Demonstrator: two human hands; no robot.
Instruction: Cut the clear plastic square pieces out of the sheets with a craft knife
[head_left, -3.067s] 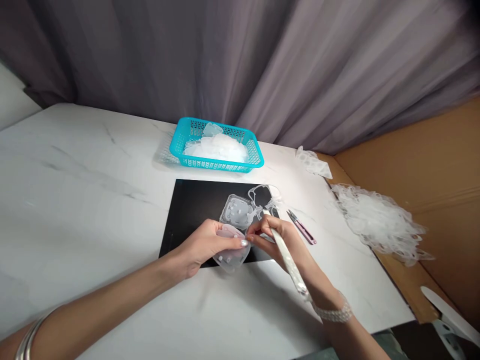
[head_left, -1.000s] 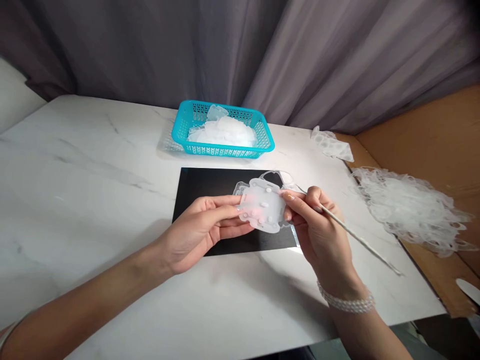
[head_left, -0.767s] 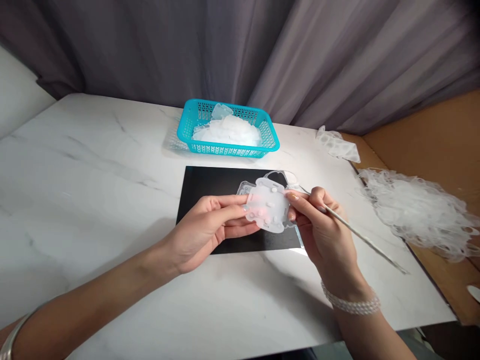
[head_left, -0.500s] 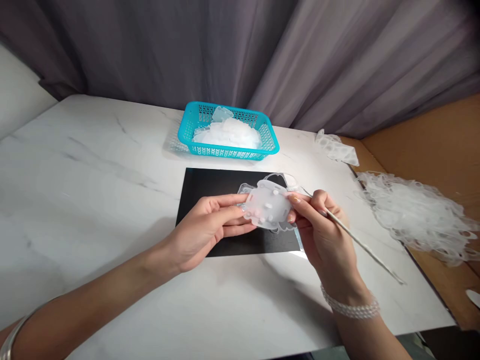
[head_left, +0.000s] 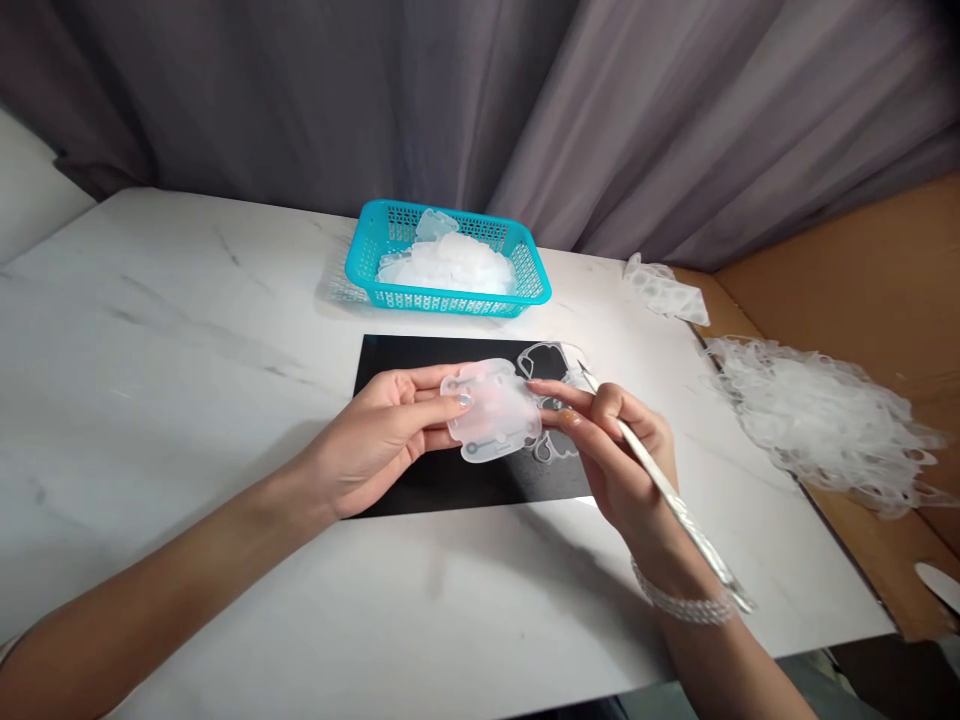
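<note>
While the sheet is pinched at its left side by the left hand, its right edge is touched by the right hand, in which a tool is also gripped. The sheet is held above the mat; beyond it, pieces are heaped in a basket.

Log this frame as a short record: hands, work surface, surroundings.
Left hand: pinching a translucent, rounded-edge plastic-like piece
Right hand: holding a slim white pointed tool, fingertips at the piece's edge
Piece position: raised over a black mat
Surface: white marbled tabletop
Behind mat: teal perforated basket holding whitish translucent pieces
Right side: heap of translucent cut-out strips
Backdrop: grey-purple curtain
</note>
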